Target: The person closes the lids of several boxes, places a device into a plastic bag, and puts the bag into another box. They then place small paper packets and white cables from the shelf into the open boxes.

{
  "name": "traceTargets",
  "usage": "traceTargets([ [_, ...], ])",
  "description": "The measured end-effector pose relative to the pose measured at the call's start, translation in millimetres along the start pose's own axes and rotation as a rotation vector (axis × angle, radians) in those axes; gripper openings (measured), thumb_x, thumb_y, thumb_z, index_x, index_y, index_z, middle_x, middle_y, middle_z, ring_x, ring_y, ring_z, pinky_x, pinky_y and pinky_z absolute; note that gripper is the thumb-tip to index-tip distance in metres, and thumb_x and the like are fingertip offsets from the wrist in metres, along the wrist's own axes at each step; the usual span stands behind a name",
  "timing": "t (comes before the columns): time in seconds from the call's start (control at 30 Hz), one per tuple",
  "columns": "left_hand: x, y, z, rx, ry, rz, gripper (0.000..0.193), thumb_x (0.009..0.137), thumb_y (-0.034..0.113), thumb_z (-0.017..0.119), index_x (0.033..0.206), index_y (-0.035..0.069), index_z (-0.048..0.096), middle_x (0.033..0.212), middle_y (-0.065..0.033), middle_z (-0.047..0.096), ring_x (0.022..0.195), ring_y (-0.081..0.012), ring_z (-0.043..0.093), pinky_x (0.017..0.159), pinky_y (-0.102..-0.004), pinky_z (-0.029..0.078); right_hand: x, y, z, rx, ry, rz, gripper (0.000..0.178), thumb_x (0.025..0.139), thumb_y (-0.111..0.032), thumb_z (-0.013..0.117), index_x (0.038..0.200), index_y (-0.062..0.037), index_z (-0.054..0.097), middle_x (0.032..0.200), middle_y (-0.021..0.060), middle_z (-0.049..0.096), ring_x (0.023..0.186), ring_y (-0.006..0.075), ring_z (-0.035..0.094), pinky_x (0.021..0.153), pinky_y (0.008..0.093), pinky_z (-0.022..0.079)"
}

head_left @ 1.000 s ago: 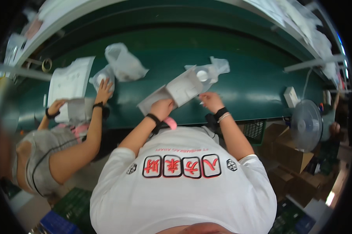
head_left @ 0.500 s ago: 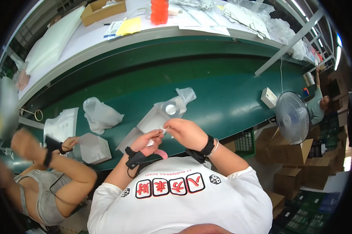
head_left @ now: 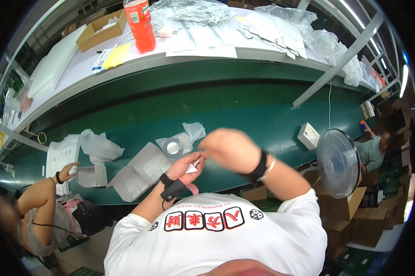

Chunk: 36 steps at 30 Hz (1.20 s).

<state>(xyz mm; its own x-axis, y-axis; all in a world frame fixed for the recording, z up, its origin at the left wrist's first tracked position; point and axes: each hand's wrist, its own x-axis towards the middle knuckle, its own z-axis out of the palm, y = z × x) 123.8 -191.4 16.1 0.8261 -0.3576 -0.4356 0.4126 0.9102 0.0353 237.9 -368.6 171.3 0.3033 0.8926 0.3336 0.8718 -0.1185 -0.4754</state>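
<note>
In front of my body, my left hand point(head_left: 185, 167) is closed, with a small white piece point(head_left: 193, 166), possibly folded paper or film, pinched in its fingers. My right hand point(head_left: 230, 149) is just right of it, blurred by motion; its fingers are near the left fingertips, and whether they grip anything is unclear. Left of my hands, an open white box point(head_left: 148, 162) with its lid folded out lies on the green belt. Just beyond my left hand rests a round item with a white centre point(head_left: 173, 147), in or on clear plastic wrap point(head_left: 194, 130).
A co-worker's hand point(head_left: 67, 172) is beside another open white box point(head_left: 92, 176) and a plastic bag point(head_left: 100, 148). To the right are a small white box point(head_left: 308, 135) and a fan point(head_left: 338, 163). A shelf point(head_left: 184, 59) with papers and a red drink bottle point(head_left: 142, 28) runs along the far side.
My view has shifted, moving the belt's items leftward in it. My right hand has moved away to the right from the left and blurs. The co-worker's hand has let go of their box.
</note>
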Motion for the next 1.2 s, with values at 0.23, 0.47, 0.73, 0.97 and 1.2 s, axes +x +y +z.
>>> traceTargets([
  [0.23,-29.7,-12.4,14.1,0.193,0.053,0.188,0.020,0.096,0.003,0.058,0.116,0.000,0.057,0.104,-0.0096,0.063,0.082,-0.0098,0.058,0.060,-0.0180,0.046,122.2,182.1,-168.6,-0.422,0.271,0.326,0.020,0.085,-0.017,0.063,0.098,-0.0051,0.071,0.096,0.0185,0.071,0.092,0.0376,0.066,0.081,0.0435,0.053],
  [0.47,-110.6,24.3,-4.0,0.359,0.142,0.352,0.029,0.098,0.005,0.056,0.127,0.002,0.055,0.108,-0.0111,0.064,0.084,-0.0110,0.059,0.059,-0.0191,0.045,217.9,277.5,-166.5,-0.838,0.101,0.343,0.020,0.085,-0.012,0.060,0.102,-0.0043,0.067,0.101,0.0186,0.071,0.097,0.0368,0.067,0.085,0.0430,0.053],
  [0.73,-173.2,45.3,-8.3,0.217,0.111,0.607,0.034,0.097,0.002,0.053,0.131,0.006,0.053,0.104,-0.0105,0.066,0.069,-0.0110,0.054,0.052,-0.0201,0.042,333.9,225.1,-226.3,-0.872,-0.039,0.224,0.019,0.085,-0.010,0.056,0.095,-0.0007,0.069,0.101,0.0226,0.069,0.098,0.0396,0.066,0.085,0.0458,0.054],
  [0.97,-179.1,71.8,-31.7,0.170,0.054,0.714,0.026,0.097,0.002,0.052,0.123,0.006,0.052,0.097,-0.0105,0.067,0.059,-0.0079,0.046,0.048,-0.0182,0.038,481.2,231.6,-167.8,-0.797,-0.041,0.087,0.038,0.088,-0.031,0.056,0.099,0.0015,0.072,0.102,0.0237,0.070,0.097,0.0384,0.068,0.085,0.0440,0.054],
  [1.2,-195.6,81.9,-46.3,0.024,0.005,0.908,0.015,0.097,0.005,0.055,0.111,0.004,0.053,0.095,-0.0146,0.068,0.055,-0.0101,0.045,0.046,-0.0226,0.038,492.4,317.2,-175.3,-0.630,-0.101,0.371,0.040,0.076,-0.045,0.078,0.090,-0.0079,0.071,0.080,0.0087,0.068,0.077,0.0229,0.064,0.068,0.0373,0.051],
])
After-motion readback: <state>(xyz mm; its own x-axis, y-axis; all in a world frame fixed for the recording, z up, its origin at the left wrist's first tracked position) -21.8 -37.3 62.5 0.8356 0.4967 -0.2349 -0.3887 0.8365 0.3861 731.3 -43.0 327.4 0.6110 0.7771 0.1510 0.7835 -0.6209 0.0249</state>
